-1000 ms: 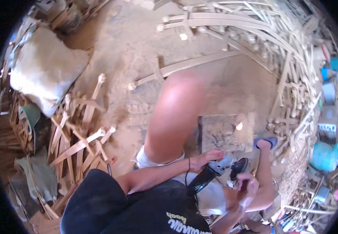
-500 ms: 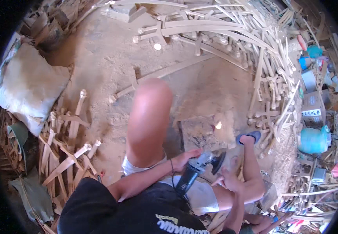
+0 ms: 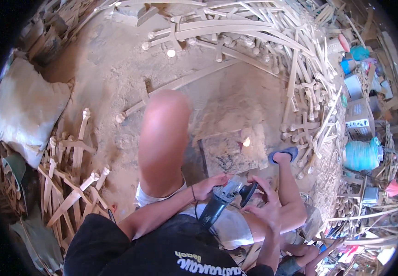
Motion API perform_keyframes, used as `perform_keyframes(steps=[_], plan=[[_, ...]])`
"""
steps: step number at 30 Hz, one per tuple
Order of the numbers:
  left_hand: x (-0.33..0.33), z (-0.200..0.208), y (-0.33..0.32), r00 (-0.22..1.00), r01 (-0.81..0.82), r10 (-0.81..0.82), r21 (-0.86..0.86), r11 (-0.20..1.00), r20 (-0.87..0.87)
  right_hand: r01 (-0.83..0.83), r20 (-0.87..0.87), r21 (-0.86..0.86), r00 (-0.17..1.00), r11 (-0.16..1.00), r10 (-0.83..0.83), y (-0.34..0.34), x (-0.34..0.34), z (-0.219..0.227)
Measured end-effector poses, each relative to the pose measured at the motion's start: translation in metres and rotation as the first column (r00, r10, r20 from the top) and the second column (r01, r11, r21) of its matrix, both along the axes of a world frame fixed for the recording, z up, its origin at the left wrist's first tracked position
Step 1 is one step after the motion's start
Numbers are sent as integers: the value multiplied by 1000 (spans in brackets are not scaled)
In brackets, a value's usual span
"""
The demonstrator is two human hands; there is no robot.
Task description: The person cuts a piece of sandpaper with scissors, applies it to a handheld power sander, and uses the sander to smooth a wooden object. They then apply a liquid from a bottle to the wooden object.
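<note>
Across my lap lies an angle grinder (image 3: pixel 213 209), its dark body toward me and its silver gear head pointing away. My left hand (image 3: pixel 204 187) is closed round the gear-head end; part of its grip is hidden behind the tool. A dark round disc (image 3: pixel 248 195) on the grinder faces right. My right hand (image 3: pixel 270 206) curves about that disc, fingertips at its upper rim and thumb by its lower rim. The disc looks still, without blur.
A flat worn board (image 3: pixel 226 154) lies on the dusty ground ahead. Sword-shaped wooden pieces (image 3: pixel 226 32) are heaped at the far side and right; more pieces (image 3: pixel 72 198) stand at left near a pale sack (image 3: pixel 26 108). Another person's legs (image 3: pixel 302 255) show at lower right.
My right hand has come up from below the disc, fingers spreading to its rim. My left hand keeps hold of the grinder. The whole view has shifted slightly.
</note>
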State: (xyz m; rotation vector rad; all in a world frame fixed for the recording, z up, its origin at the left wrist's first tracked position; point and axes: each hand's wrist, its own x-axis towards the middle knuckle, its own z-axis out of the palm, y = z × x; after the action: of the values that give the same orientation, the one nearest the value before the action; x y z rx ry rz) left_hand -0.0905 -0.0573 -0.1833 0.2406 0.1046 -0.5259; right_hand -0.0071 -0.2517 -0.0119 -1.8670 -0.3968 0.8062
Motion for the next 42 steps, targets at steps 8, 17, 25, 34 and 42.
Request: perform_keyframes(steps=[8, 17, 25, 34, 42], plan=[[9, 12, 2, 991, 74, -73, -5, 997, 113, 61, 594, 33, 801, 998, -68, 12, -25, -40], [-1, -6, 3, 999, -33, 34, 21, 999, -2, 345, 512, 200, 761, 917, -398, 36, -51, -48], [-7, -6, 11, 999, -5, 22, 405, 914, -39, 160, -161, -116, 971, 980, -177, 8, -138, -128], [15, 157, 95, 864, -503, 77, 848, 166, 497, 847, -184, -253, 433, 468, -882, -17, -70, -195], [-41, 239, 214, 658, -695, 121, 662, -281, 743, 535, 104, -808, 543, 247, -834, -43, -28, -306]])
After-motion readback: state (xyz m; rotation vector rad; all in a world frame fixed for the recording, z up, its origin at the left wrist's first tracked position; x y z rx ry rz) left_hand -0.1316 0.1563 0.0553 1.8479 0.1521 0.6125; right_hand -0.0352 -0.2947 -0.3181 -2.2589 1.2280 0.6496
